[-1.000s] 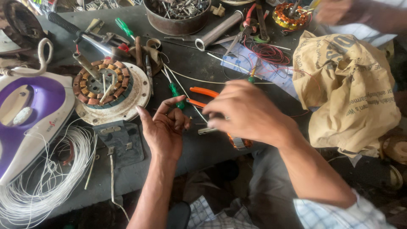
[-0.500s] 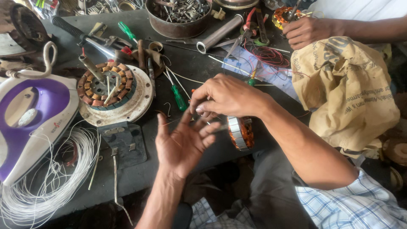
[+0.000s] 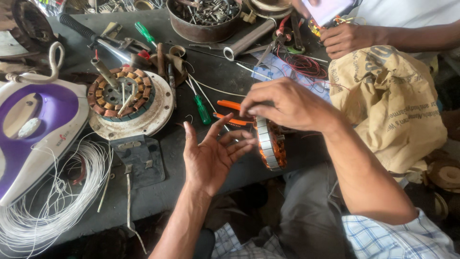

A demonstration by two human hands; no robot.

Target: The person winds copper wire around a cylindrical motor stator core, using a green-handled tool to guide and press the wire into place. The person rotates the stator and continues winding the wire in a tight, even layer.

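Hands at a small wound motor stator on the workbench edge

The right hand (image 3: pixel 292 105) pinches its fingers together on the top rim of the small motor stator (image 3: pixel 270 144), which stands on edge at the near edge of the dark workbench (image 3: pixel 158 192). Just left of the stator, the left hand (image 3: pixel 213 156) lies palm up, fingers spread apart and empty. Orange-handled pliers (image 3: pixel 230 105) lie just behind the stator, a green screwdriver (image 3: pixel 202 109) farther left. It looks like a winding-handling step; steadying the stator would call for the free palm.
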